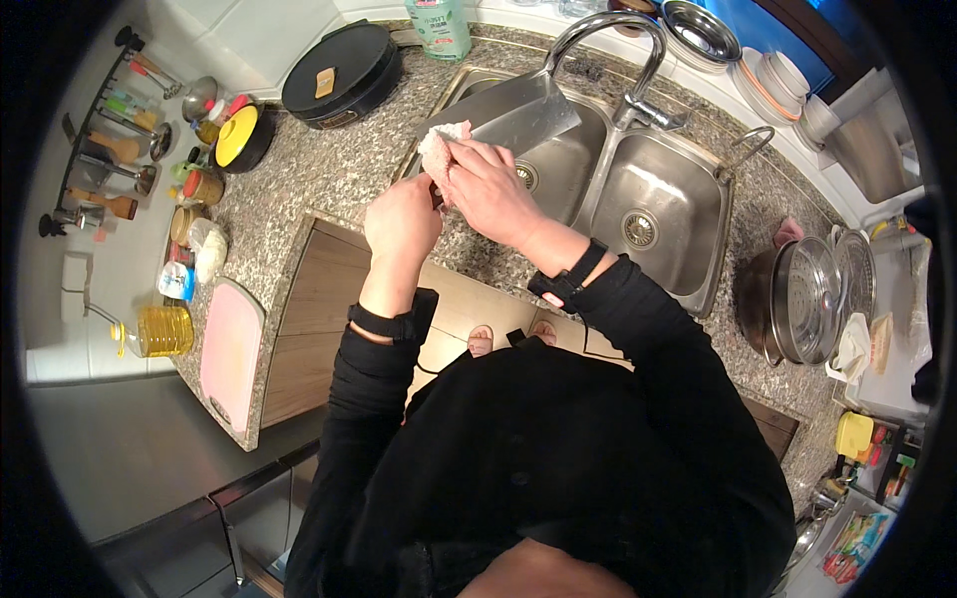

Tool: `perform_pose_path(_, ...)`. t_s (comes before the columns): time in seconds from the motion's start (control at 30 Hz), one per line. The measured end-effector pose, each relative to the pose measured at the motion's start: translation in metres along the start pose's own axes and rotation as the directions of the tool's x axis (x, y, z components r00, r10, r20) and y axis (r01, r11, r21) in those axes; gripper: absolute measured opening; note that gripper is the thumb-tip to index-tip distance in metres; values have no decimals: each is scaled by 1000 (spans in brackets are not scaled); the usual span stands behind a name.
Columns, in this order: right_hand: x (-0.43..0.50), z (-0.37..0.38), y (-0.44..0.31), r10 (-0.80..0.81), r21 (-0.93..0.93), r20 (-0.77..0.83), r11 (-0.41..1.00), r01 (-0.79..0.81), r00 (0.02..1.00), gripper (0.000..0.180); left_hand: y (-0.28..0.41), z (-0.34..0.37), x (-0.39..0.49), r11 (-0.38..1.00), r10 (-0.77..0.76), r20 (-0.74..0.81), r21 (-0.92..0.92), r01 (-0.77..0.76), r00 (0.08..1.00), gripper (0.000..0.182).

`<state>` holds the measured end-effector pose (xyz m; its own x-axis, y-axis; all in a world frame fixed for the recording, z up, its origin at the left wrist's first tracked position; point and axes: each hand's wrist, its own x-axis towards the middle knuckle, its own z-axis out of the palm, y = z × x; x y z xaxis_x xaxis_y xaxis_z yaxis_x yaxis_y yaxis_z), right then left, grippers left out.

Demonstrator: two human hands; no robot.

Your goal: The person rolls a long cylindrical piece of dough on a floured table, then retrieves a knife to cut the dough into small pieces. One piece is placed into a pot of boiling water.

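A wide steel cleaver (516, 116) is held over the left bowl of a double stainless steel sink (583, 149), its blade pointing to the upper right. My left hand (404, 220) is closed around the cleaver's dark handle, most of which the fingers hide. In my right hand (493, 187) is a pink and white cloth (437, 153), bunched against the handle end of the blade. Both hands are close together in front of the sink's left corner. The curved chrome faucet (609, 26) reaches over the sink near the blade's far end.
A black electric pan (342, 75) and a green-white bottle (439, 30) stand behind on the granite counter. At left are a yellow-lidded pot (238, 138), jars, an oil jug (166, 331) and a pink cutting board (232, 351). Steel pots (762, 299) stand right of the sink; dishes line the sill.
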<state>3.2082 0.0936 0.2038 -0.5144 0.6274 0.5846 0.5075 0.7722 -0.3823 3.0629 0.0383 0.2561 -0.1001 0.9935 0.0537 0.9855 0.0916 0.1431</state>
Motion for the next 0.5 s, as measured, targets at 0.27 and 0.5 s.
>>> perform_pose_path(0.27, 21, 2, 37, 3, -322, -255, 943, -88, 967, 21, -21, -1, -27, 1000, -6, -179, 14, 9, 984, 16)
perform_pose_path(0.5, 33, -17, 99, 346, -61, -145, 932, -358, 927, 19, -49, -6, -56, 997, -75, -256, 7, 79, 964, 24)
